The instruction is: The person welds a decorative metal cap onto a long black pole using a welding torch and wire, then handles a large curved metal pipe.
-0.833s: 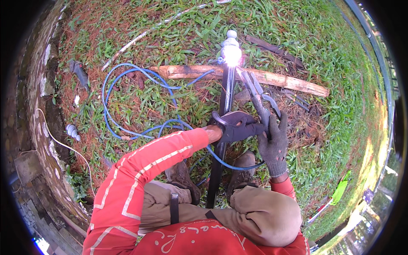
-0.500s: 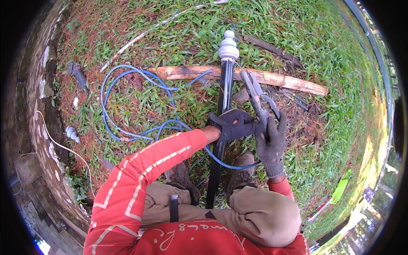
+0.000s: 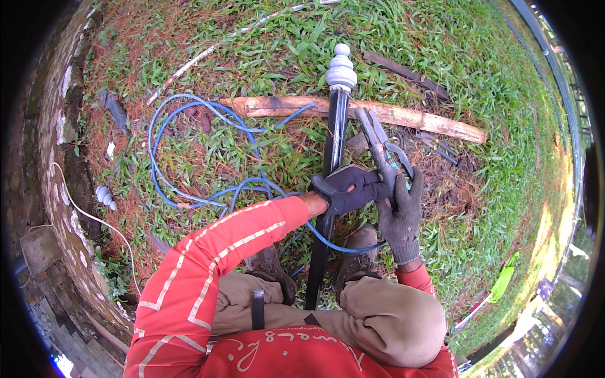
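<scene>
My right hand, in a grey knit glove, is closed round the lower end of a grey plier-like tool with long jaws and a side lever. My left hand, in a dark glove, lies across a black metal post with its fingers closed against the same tool. Whether the left fingers hold anything else is hidden. A pale ball-stack finial caps the far end of the post, which runs between my boots.
The post crosses a split bamboo or wooden pole. Blue hose or cable loops on the grass at left and passes over the post near my boots. Dark tongs-like metal pieces lie at right. A spare finial lies near the left stone edge.
Both hands and the tool have stayed nearly in place. The tool's lever end and the left fingers have shifted very slightly. The view has moved a little.
</scene>
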Available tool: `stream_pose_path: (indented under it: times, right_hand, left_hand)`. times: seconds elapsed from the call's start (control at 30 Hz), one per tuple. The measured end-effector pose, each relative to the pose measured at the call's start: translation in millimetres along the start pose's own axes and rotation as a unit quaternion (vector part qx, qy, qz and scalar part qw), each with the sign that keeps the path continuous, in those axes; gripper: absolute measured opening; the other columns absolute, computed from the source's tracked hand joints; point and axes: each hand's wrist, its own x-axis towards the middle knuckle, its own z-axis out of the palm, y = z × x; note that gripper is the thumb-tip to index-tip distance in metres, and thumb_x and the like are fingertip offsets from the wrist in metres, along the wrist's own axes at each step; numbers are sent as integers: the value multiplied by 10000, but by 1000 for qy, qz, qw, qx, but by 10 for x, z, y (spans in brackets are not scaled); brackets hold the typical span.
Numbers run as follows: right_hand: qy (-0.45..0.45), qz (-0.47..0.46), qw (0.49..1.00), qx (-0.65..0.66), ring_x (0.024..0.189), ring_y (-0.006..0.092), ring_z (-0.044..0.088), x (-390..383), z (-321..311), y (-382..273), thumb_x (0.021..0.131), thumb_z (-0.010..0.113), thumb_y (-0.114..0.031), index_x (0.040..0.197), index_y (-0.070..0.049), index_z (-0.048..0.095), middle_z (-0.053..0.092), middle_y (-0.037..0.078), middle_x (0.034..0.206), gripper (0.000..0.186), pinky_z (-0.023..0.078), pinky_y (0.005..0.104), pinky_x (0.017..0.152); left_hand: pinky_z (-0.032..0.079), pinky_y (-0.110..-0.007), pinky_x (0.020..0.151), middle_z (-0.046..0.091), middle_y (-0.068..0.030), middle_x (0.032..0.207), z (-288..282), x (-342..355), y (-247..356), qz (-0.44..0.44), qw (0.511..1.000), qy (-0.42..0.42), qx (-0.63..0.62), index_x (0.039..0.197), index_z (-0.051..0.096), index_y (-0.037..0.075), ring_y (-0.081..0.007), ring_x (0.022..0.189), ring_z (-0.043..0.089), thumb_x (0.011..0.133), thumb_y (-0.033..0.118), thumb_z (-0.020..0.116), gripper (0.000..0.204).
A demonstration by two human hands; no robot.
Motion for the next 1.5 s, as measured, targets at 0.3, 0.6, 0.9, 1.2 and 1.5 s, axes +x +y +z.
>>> stream_pose_path:
  times: [0.3,0.6,0.9,1.2,1.5]
  right_hand:
    - [-9,-3,1000,-1,1445,627,534,-12,11,63,953,767,-70,1537,53,566,430,414,1635,630,501,592,1171]
    - [-14,12,1000,-5,1431,614,554,-1,9,34,967,762,-76,1541,42,565,435,411,1630,619,521,582,1145]
    - [-17,38,998,41,1352,583,597,70,27,-86,979,767,-89,1510,33,573,485,361,1548,578,547,565,1092]
    - [-9,2,1000,10,1406,620,569,36,37,42,949,742,-52,1549,30,554,423,395,1630,635,565,574,1092]
    - [-47,-13,999,-23,1410,580,585,63,27,66,948,762,-77,1529,36,570,445,371,1629,623,570,562,1089]
  left_hand:
    - [591,-383,968,852,-123,1129,17,31,-49,21,999,4,27,1280,821,76,-204,1021,783,1135,282,651,304]
    - [578,-351,1017,854,-83,1162,-6,23,24,-2,1000,-6,8,1294,813,70,-147,1084,760,1136,288,664,308]
    - [596,-351,973,840,-50,1174,20,18,-166,50,998,35,8,1344,790,120,-130,1071,761,1107,278,707,297]
    - [588,-365,994,838,-100,1181,-4,28,-57,10,999,13,44,1364,775,94,-162,1056,765,1126,315,679,339]
    - [584,-355,1007,838,-68,1199,-33,9,23,-2,1000,8,15,1371,771,89,-132,1090,749,1132,291,678,326]
